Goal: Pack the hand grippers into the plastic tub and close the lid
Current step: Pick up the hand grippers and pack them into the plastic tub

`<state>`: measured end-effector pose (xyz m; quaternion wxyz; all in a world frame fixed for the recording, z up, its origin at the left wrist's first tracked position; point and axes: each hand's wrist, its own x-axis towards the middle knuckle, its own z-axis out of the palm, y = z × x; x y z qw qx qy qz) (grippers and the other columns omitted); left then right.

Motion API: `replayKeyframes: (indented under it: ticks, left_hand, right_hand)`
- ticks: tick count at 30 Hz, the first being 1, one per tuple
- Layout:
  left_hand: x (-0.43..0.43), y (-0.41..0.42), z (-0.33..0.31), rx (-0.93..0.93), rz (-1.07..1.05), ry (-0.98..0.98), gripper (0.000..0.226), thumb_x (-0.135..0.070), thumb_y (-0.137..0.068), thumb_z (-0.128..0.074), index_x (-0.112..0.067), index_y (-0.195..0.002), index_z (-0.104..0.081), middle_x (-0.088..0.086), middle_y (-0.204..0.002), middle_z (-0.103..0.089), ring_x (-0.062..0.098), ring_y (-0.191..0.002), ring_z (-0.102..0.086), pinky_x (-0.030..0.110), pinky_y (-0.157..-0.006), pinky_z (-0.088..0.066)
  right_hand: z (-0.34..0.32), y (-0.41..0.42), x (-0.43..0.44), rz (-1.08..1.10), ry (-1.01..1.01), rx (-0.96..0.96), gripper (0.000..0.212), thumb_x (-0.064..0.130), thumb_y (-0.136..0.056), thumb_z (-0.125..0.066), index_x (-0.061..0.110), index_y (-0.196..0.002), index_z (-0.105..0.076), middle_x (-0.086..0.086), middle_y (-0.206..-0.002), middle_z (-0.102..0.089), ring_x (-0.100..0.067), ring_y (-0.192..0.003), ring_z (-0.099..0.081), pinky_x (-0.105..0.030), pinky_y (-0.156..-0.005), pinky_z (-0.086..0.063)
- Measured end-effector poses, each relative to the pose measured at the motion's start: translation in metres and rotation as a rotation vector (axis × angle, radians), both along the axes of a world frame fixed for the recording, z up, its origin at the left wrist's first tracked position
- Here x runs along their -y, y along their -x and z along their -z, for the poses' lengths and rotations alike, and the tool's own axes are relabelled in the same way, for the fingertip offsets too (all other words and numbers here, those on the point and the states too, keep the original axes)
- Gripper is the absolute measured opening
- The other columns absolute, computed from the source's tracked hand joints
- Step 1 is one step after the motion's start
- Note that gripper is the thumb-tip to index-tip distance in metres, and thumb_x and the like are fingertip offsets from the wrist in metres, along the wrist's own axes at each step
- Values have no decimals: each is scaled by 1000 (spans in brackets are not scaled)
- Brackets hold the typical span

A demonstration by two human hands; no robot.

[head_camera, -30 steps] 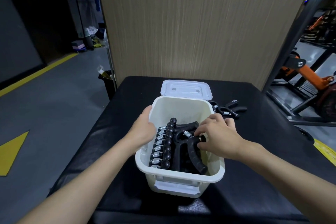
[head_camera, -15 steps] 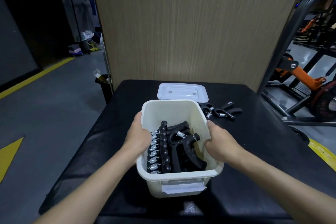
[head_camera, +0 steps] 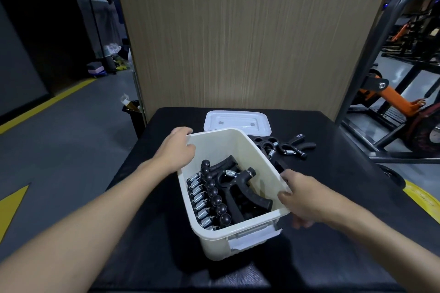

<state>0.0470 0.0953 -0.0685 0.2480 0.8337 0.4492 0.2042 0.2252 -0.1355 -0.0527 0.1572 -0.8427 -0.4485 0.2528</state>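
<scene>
**Packing under way**

The left hand (head_camera: 176, 150) is curling its grip over the far rim of the tub (head_camera: 226, 147); the right hand (head_camera: 302, 200) is clasping its right wall. Grippers (head_camera: 226, 192) are lying inside (loose grippers (head_camera: 292, 147) are waiting on the bench (head_camera: 333, 197) beside the lid (head_camera: 238, 122)), so one hand likely needs freeing next.

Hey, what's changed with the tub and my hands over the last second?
The right hand came off the hand gripper inside and took hold of the tub by its right rim. Both hands then turned the tub counterclockwise, the left hand sliding to its far left corner. The packed hand grippers kept their row; the lid and loose grippers on the table stayed put.
</scene>
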Motion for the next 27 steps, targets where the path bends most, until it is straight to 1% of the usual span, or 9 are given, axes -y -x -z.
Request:
replayKeyframes:
  ticks: [3,7,10,12,16,19,22,25,27]
  left_hand:
    - [-8,-5,0,-85,48,0,53,-3,-90,-43,-15,-142,-45,10,-139,-50,27,-123,-49,32,-94,-42]
    - [-9,3,3,-263,60,-97,62,3,-85,-41,-19,-143,-42,10,-135,-44,30,-122,-40,39,-97,-43]
    - [-2,11,0,-405,5,-180,50,-9,-87,-42,-18,-135,-40,12,-125,-44,32,-113,-41,42,-96,-42]
    - [2,17,-1,-469,-38,-207,32,-19,-87,-43,-16,-119,-42,13,-118,-44,31,-106,-41,41,-89,-42]
    - [9,28,2,-545,-96,-232,27,-36,-91,-40,-14,-106,-44,7,-103,-41,26,-97,-42,37,-76,-38]
    - [13,33,1,-577,-110,-338,25,-39,-94,-34,-15,-98,-42,2,-93,-48,24,-86,-52,35,-65,-37]
    - [12,38,-1,-631,-123,-438,22,-36,-95,-32,-16,-92,-42,-2,-75,-53,20,-68,-54,30,-52,-33]
    - [8,46,-1,-647,-157,-441,17,-29,-93,-36,-17,-88,-46,-3,-72,-51,21,-69,-54,30,-53,-31]
    - [6,50,2,-600,-171,-417,11,-24,-91,-38,-18,-87,-46,-2,-71,-53,21,-67,-54,30,-53,-33]
  right_hand:
    - [6,5,3,18,-94,20,22,6,-88,-33,11,-98,-52,-13,-61,-70,-25,-47,-68,-35,-58,-60]
    - [13,-3,-9,49,-208,80,24,3,-87,-34,11,-86,-57,-11,-67,-66,-25,-48,-68,-36,-52,-56]
    - [25,-18,-24,91,-291,173,23,8,-90,-42,19,-91,-62,-7,-80,-67,-28,-68,-66,-35,-60,-51]
    - [30,-30,-37,173,-355,187,16,13,-91,-48,18,-92,-64,-6,-85,-68,-29,-78,-64,-36,-69,-52]
    - [31,-50,-62,387,-499,31,16,22,-84,-69,9,-75,-67,-5,-71,-67,-25,-71,-63,-34,-65,-51]
    - [33,-56,-76,447,-564,-80,21,25,-81,-77,7,-75,-67,-3,-70,-65,-18,-64,-57,-30,-58,-44]
    - [34,-61,-88,390,-596,-112,22,26,-79,-80,8,-75,-68,-2,-73,-68,-13,-66,-57,-28,-57,-44]
    - [35,-69,-97,310,-604,-189,25,28,-77,-82,7,-75,-69,-2,-72,-67,-12,-64,-55,-26,-59,-44]
    - [40,-74,-98,276,-629,-297,38,33,-83,-76,-1,-71,-64,-6,-65,-59,-16,-60,-49,-28,-58,-41]
